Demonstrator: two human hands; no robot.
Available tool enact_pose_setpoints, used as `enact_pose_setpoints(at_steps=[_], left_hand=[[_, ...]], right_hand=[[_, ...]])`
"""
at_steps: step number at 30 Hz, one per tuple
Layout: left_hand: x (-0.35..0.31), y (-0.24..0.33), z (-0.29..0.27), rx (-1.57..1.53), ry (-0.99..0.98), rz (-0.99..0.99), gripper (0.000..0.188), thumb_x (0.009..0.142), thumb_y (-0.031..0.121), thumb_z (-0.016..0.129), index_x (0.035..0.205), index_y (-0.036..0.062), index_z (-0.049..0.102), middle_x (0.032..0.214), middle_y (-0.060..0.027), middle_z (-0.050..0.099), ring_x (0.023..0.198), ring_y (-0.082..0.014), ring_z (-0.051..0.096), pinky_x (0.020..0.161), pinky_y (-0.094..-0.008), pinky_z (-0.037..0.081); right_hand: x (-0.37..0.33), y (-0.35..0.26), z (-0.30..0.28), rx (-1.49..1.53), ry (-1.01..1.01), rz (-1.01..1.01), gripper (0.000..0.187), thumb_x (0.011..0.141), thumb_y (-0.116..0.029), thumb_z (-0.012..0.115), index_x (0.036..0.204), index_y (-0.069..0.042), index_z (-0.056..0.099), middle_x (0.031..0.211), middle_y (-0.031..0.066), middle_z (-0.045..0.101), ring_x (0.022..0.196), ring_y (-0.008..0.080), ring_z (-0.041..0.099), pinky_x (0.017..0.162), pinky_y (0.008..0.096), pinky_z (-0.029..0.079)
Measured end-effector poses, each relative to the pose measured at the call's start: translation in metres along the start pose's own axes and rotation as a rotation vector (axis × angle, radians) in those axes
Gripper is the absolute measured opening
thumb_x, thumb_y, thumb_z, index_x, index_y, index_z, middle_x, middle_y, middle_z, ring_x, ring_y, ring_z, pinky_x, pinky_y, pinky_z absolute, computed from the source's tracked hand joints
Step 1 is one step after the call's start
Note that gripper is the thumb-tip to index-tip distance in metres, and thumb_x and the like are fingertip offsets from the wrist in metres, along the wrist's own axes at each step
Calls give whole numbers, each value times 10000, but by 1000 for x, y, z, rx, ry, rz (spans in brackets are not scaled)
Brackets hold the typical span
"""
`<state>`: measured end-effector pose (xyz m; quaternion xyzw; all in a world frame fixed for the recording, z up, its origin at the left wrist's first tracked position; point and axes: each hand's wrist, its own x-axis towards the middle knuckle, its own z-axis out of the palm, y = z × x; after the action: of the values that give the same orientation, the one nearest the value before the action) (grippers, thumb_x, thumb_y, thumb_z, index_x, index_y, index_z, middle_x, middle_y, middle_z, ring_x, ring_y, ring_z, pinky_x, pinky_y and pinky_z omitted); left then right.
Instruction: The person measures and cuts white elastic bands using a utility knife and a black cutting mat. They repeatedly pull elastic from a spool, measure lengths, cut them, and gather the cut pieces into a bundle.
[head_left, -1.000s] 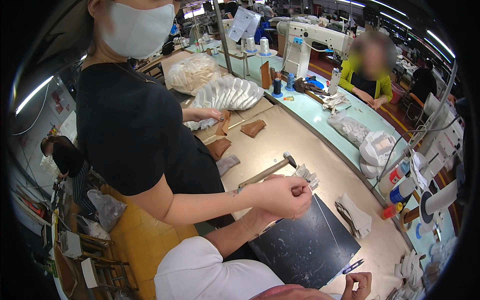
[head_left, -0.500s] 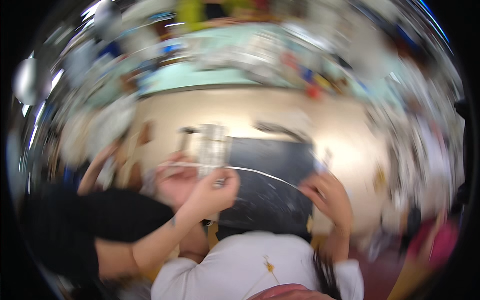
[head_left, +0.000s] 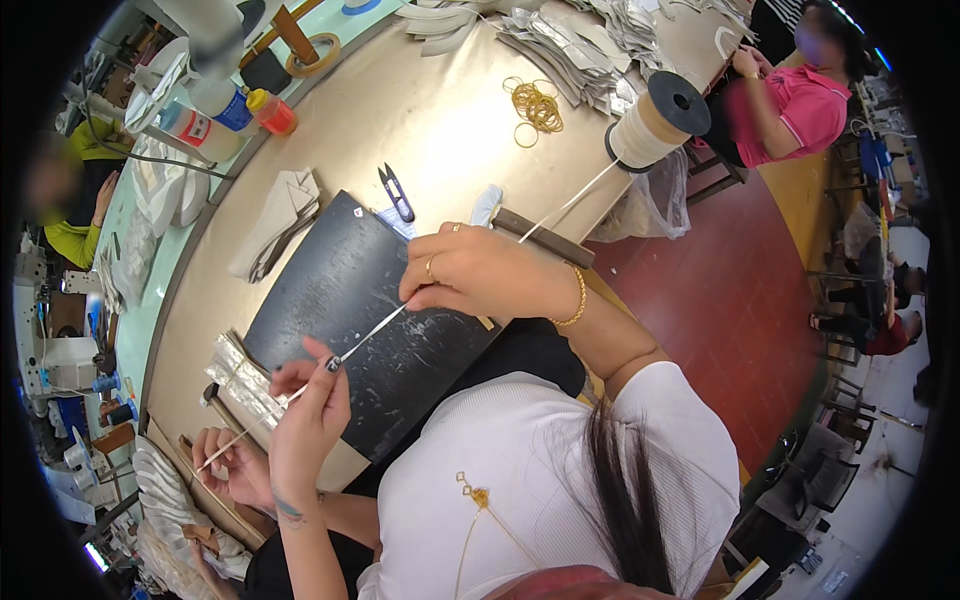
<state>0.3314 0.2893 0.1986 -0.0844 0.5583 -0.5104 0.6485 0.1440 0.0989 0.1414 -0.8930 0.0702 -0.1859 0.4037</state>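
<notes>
A thin white cord (head_left: pixel 376 328) stretches diagonally over a scuffed black board (head_left: pixel 320 285). My right hand (head_left: pixel 465 270), with gold rings and a bracelet, is closed and pinches the cord over the board's right edge. Farther left, another person's tattooed hand (head_left: pixel 312 408) also pinches it, partly covering my left forearm. My left hand (head_left: pixel 242 470) lies beyond that hand, its fingers curled around the cord near its free end. Past my right hand the cord runs up to a large spool (head_left: pixel 640 138) at the table's right edge.
Thread snips (head_left: pixel 397 193) and grey folded pieces (head_left: pixel 280 225) lie beyond the board. A brown bar (head_left: pixel 545 238) sits by my right forearm. Rubber bands (head_left: pixel 535 105), glue bottles (head_left: pixel 270 112) and stacked grey pieces (head_left: pixel 560 60) lie farther back. A person in pink (head_left: pixel 800 110) sits at right.
The view has swung to the right and sharpened, bringing the spool into sight. My right hand still pinches the cord, now closer to the other person's hand.
</notes>
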Motion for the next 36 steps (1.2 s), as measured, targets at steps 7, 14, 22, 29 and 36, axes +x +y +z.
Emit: enact_pose_setpoints(at_steps=[7, 14, 22, 29, 36], left_hand=[[-58, 48, -2, -29, -90, 100, 333, 1003, 116, 305, 1085, -74, 566, 654, 2, 506, 668, -72, 479, 702, -178, 413], [-92, 32, -35, -287, -16, 25, 280, 970, 67, 378, 1059, -42, 621, 773, -9, 547, 735, -98, 466, 705, -180, 380], [-124, 130, -43, 718, -194, 250, 226, 936, 125, 414, 1002, 6, 595, 909, -63, 588, 844, -119, 513, 863, -262, 373], [-71, 161, -14, 671, -1192, 741, 78, 851, 101, 510, 872, 26, 520, 862, -79, 517, 786, -191, 446, 799, -374, 328], [-67, 157, -20, 492, -1262, 628, 143, 768, -45, 564, 795, 84, 509, 785, 3, 483, 657, -107, 448, 757, -320, 340]], right_hand=[[-7, -6, -9, 129, 10, 51, 119, 815, -201, 665, 819, -83, 653, 740, 12, 566, 702, 182, 532, 749, 296, 408], [-33, 9, -36, 0, -143, 117, 162, 812, -244, 672, 803, -83, 677, 735, 6, 590, 743, 170, 551, 794, 298, 374], [-112, 71, -79, -266, 94, 411, 111, 795, -214, 671, 841, -118, 702, 847, -4, 665, 862, 168, 598, 904, 332, 340], [-137, 113, -88, -816, 341, 430, 99, 768, -163, 684, 825, -82, 688, 936, 31, 672, 953, 203, 601, 926, 382, 373], [-136, 119, -87, -801, 340, 382, 79, 795, -131, 632, 810, -54, 642, 799, 104, 624, 791, 299, 587, 804, 422, 425]])
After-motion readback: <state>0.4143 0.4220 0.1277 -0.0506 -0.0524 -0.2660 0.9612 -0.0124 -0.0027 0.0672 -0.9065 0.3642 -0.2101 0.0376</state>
